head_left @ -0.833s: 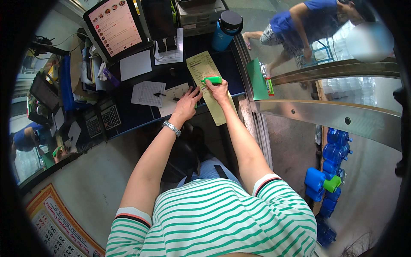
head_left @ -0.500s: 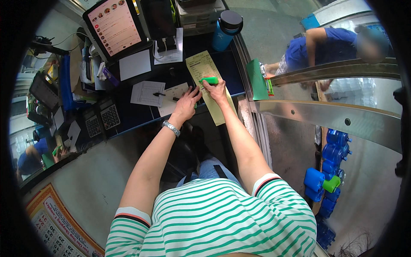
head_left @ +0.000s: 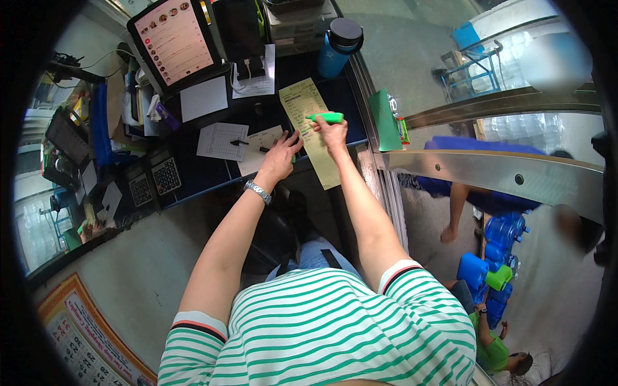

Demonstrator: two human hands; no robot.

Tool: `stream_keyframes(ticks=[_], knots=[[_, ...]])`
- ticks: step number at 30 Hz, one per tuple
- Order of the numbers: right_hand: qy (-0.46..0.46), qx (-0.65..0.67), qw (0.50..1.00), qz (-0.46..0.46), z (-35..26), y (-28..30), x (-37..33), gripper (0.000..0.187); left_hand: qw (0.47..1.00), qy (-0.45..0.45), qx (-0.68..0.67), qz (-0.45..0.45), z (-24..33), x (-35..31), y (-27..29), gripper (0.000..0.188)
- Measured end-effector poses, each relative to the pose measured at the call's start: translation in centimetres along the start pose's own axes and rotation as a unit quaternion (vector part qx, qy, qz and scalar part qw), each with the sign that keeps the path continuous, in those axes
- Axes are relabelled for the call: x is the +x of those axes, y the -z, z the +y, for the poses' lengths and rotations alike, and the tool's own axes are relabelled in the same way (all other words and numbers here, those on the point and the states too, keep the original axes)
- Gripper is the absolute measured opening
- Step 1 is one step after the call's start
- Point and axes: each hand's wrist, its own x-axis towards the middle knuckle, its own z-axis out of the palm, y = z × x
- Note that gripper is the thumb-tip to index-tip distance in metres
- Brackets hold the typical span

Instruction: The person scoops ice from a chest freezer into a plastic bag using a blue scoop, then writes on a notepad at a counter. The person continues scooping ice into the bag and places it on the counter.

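Observation:
In my right hand is a bright green highlighter, its tip pointing left over a long yellow sheet with rows of writing. The sheet's lower end hangs past the desk edge. My left hand, with a metal watch at the wrist, rests its fingertips on the sheet's left side. A small green piece, seemingly the highlighter's cap, shows against my left hand's inner side; most of it is hidden. Under and beside this hand lie a cream paper and a white form with a black pen.
Calculators lie on the desk's left. A lit tablet and a blue bottle stand at the back. Past a glass partition on the right are a person in blue, another in green, blue jugs and a trolley.
My right hand and the highlighter have shifted slightly right, with the tip now showing. My left hand stays put. Beyond the glass, the person in blue has moved nearer and another in green has appeared.

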Motion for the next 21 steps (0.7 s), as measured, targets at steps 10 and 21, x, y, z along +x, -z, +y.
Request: stream_keyframes(ticks=[10, 21], knots=[[0.006, 0.047, 0.999, 0.012, -0.6, 0.8, 0.0, 0.015, 1.000, -0.006, -0.012, 0.006, 0.0, -0.1, 0.1, 0.073], [0.040, 0.023, 0.999, -0.028, 0.5, -3.1, 3.3, 0.019, 1.000, -0.005, -0.017, 0.004, 0.0, 0.0, 0.0, 0.075]])
